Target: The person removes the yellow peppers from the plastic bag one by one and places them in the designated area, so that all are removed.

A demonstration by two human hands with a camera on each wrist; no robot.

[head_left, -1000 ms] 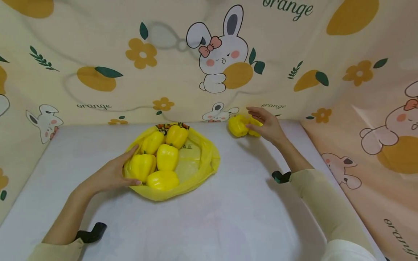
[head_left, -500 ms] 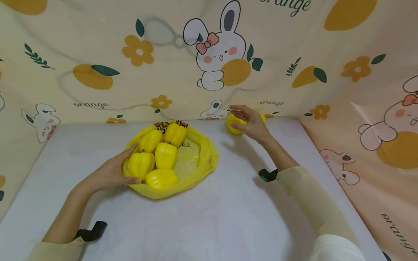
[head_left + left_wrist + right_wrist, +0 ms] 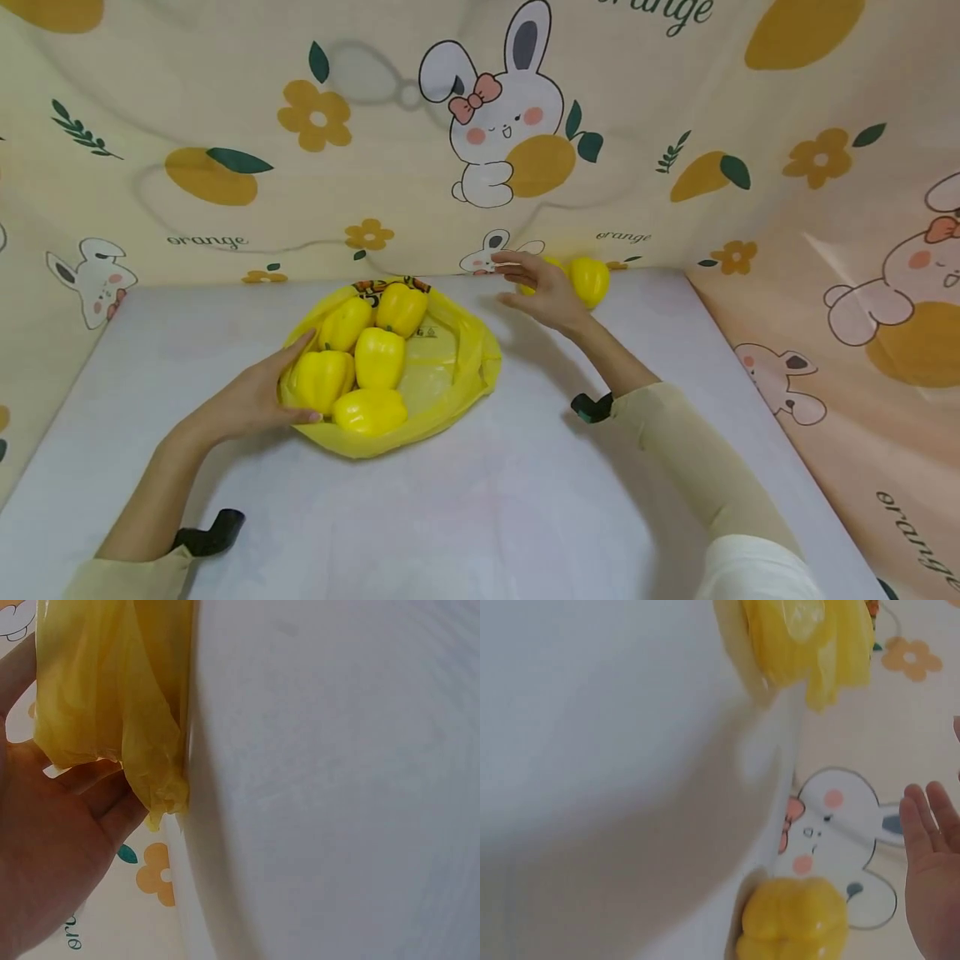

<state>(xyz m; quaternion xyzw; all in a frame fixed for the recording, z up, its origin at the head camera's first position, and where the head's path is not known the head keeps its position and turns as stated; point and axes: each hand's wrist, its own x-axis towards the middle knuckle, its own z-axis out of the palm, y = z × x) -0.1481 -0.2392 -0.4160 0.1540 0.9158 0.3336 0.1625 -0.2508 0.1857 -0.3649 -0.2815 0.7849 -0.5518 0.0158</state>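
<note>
A yellow plastic bag [image 3: 427,425] lies on the table with its mouth spread wide. Several yellow bell peppers [image 3: 379,358] sit inside it. My left hand [image 3: 243,398] holds the bag's left side, with thumb and fingers at the rim; in the left wrist view, yellow plastic [image 3: 90,682] hides some fingertips. To the right of the bag, my right hand [image 3: 546,292] hovers with extended fingers and nothing in them. Behind it are two more yellow bell peppers, one [image 3: 590,282] in plain sight and the other [image 3: 553,263] mostly covered by the hand.
The white table [image 3: 480,517] meets a patterned cloth backdrop [image 3: 375,183] at its back edge. Another stretch of printed cloth [image 3: 847,275] runs along the right side. Black wrist cameras [image 3: 212,533] sit on both forearms.
My right hand has moved left, away from the rear peppers and toward the bag, uncovering the right pepper. The left hand keeps its place on the bag. The head view has shifted slightly.
</note>
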